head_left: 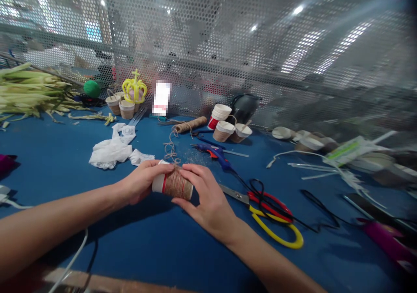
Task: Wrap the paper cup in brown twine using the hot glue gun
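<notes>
My left hand (143,181) grips the white rim end of a paper cup (177,184), which lies on its side above the table. Brown twine covers most of the cup's wall, with a red strip showing near the rim. Around the other end curl the fingers of my right hand (208,195), thumb below and fingertips on the twine. A loose strand of twine (172,149) runs from the cup back toward a twine roll (190,124). Just beyond my right hand lie a blue glue gun (215,153) and large scissors (276,219) with red and yellow handles.
Crumpled white tissue (110,153) lies left of the cup. Behind stand several twine-wrapped cups (224,131), a yellow crown (134,89) and a green yarn ball (91,88). Corn husks (29,91) fill the far left. Glue sticks (312,168) and cables lie right. A perforated metal screen (195,45) closes the back.
</notes>
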The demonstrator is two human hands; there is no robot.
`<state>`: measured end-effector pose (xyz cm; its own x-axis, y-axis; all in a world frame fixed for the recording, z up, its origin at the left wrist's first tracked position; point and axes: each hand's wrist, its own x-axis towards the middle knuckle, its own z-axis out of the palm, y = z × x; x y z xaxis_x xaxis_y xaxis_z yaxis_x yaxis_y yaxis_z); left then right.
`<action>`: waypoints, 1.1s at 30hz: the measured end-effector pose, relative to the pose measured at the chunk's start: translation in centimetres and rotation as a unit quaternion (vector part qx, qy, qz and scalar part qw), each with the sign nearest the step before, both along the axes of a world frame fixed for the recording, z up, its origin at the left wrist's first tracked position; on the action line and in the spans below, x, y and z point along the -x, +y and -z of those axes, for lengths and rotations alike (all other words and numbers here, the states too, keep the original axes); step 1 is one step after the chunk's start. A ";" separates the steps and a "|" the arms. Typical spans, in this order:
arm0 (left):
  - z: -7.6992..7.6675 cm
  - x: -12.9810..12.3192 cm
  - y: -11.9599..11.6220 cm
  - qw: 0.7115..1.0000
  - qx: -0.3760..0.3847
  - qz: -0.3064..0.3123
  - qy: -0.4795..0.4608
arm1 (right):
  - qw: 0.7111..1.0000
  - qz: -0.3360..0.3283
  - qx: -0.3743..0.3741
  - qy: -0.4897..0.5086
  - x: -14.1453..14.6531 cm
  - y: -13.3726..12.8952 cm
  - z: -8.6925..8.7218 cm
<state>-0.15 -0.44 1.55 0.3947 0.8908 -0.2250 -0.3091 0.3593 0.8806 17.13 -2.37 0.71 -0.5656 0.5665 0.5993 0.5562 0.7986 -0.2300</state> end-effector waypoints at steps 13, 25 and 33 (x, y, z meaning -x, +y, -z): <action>0.5 -0.2 -0.4 0.992 -0.085 -0.016 0.096 | 0.990 0.019 0.117 0.071 0.1 0.2 -0.4; 0.5 0.0 -1.8 0.909 -0.301 0.177 0.229 | 0.896 -0.008 0.408 0.176 0.4 0.8 -1.9; 0.5 0.1 -1.7 0.911 -0.274 0.246 0.185 | 0.807 -0.052 0.551 0.207 0.9 1.9 -2.8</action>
<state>-0.21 -2.18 1.09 0.7635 0.6458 0.0008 0.1257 -0.1499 0.9807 16.20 -0.52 3.53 -0.5257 0.8464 -0.0853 0.1927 0.0208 -0.9810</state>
